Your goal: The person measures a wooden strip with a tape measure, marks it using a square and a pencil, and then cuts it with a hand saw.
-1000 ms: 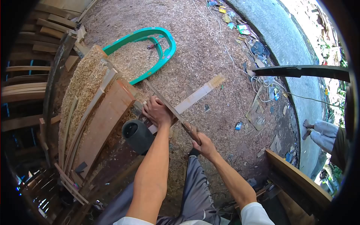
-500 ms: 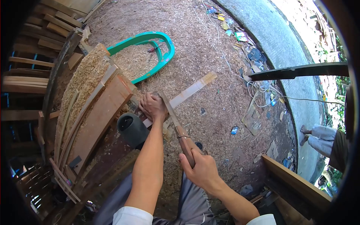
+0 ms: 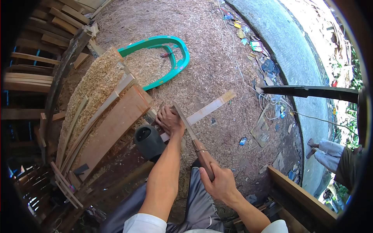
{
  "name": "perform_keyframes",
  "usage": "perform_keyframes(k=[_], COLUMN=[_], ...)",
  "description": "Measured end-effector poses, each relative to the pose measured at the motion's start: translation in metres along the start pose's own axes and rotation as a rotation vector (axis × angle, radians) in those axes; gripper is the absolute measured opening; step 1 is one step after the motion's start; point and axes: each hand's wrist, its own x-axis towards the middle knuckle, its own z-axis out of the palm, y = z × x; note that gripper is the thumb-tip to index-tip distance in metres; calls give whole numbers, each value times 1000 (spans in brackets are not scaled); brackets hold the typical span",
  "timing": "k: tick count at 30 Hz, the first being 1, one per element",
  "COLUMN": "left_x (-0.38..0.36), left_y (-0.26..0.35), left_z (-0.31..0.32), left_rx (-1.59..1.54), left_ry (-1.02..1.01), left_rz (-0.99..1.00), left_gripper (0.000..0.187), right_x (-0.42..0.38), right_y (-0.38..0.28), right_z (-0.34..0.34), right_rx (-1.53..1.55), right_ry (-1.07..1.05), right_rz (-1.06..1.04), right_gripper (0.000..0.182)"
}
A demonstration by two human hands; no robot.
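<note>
My right hand [image 3: 220,181] is closed around the wooden handle of a handsaw [image 3: 190,130]. The saw's narrow blade points away from me and lies across a pale wooden strip [image 3: 208,110], just right of my left hand. My left hand [image 3: 170,121] presses down on the strip with its fingers bent over it, holding it on a dark wooden bench [image 3: 112,169]. The strip's far end sticks out beyond the blade, over the ground. Beside my left forearm is a dark grey cylindrical object [image 3: 149,140] with an opening in its end.
A wide plank [image 3: 116,128] and thin strips lie at left by a heap of shavings [image 3: 95,79]. Behind stands a teal frame [image 3: 182,58]. Stacked lumber [image 3: 68,19] is far left. At right are a dark beam [image 3: 311,92], litter, a concrete ledge [image 3: 287,42] and a person's legs [image 3: 328,155].
The whole view has shifted, so everything sits slightly further right and lower. The saw is still across the strip, and both hands keep their grip.
</note>
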Motion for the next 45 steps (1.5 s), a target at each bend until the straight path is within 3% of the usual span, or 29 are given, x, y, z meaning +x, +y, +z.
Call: perform_keyframes(k=[5, 7, 13, 20, 23, 32, 41, 45], left_x=[2, 2, 2, -2, -1, 4, 2, 5], left_y=[1, 0, 2, 1, -2, 6, 2, 3], left_z=[5, 6, 4, -1, 5, -5, -3, -6], left_rx=[19, 35, 29, -98, -96, -10, -63, -50], left_ry=[-21, 3, -2, 27, 88, 13, -65, -55], left_rz=[-38, -34, -22, 2, 28, 15, -14, -2], left_gripper=[19, 20, 23, 26, 24, 22, 22, 19], right_x=[14, 12, 2, 7, 15, 50, 90, 62], right_y=[12, 20, 33, 13, -4, -24, 2, 96], right_z=[12, 13, 21, 23, 13, 1, 53, 80], right_rx=[32, 58, 140, 47, 91, 17, 29, 249], right_ry=[61, -1, 6, 45, -3, -67, 112, 156], right_rz=[-15, 65, 129, 104, 201, 282, 199, -45], right_gripper=[34, 26, 28, 32, 39, 41, 37, 25])
